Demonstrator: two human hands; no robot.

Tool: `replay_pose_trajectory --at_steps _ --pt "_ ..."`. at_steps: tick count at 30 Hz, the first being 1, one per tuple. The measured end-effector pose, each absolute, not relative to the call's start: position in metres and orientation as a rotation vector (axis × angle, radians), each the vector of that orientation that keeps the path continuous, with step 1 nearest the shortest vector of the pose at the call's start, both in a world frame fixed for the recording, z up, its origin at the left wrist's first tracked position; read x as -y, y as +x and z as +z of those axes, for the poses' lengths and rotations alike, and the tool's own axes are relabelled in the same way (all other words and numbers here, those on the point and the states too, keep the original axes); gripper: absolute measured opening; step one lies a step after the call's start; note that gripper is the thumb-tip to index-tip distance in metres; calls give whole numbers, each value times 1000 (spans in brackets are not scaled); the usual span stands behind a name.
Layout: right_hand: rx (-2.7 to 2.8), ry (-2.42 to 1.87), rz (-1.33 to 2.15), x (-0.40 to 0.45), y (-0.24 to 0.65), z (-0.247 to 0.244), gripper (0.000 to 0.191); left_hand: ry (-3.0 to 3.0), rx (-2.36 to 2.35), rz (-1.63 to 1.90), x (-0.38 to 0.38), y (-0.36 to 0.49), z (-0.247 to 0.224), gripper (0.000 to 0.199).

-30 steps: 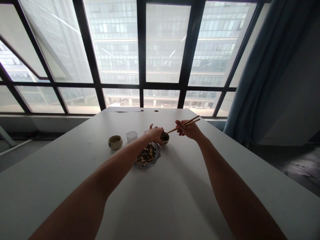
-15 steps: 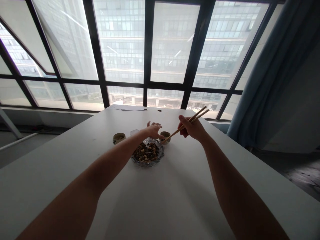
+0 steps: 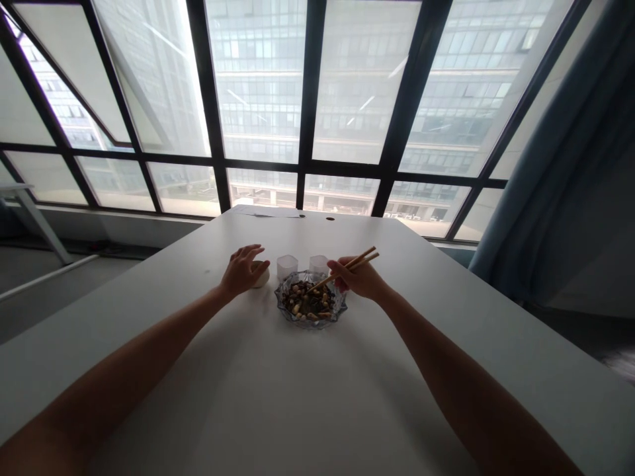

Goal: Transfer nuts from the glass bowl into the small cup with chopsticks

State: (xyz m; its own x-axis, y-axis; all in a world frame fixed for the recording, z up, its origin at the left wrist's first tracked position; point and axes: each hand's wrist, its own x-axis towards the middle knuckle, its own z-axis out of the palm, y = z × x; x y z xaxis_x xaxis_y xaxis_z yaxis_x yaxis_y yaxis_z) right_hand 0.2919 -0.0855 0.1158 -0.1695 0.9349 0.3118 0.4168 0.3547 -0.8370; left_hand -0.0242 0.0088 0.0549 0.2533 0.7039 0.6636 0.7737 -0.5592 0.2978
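A scalloped clear glass bowl holds a mix of dark and pale nuts or seeds. My right hand grips a pair of wooden chopsticks, whose tips reach down into the mix. My left hand, fingers apart, is at the small round cup left of the bowl and partly covers it; whether it touches the cup is unclear. Behind the bowl stand two translucent plastic cups, one at left and one at right, close to my right hand.
The white table stretches toward large black-framed windows. Sheets of paper lie at its far edge, near two dark round holes. A blue curtain hangs at the right. Part of another white table shows at the left.
My left hand has moved left, from over the bowl's back to the left round cup. My right hand has lowered and the chopstick tips have gone from the right round cup into the bowl. The view has shifted.
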Motion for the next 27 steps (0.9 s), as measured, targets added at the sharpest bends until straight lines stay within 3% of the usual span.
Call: replay_pose_trajectory --at_steps 6,16,27 --pt "1552 -1204 602 88 304 126 70 -2398 1505 -1325 -5 -35 31 49" --pt "1762 -1270 748 95 295 127 67 -2430 1723 -1410 -9 -33 20 65" --pt "1757 -1277 764 94 288 122 66 -2479 1773 -1367 -8 -31 21 69"
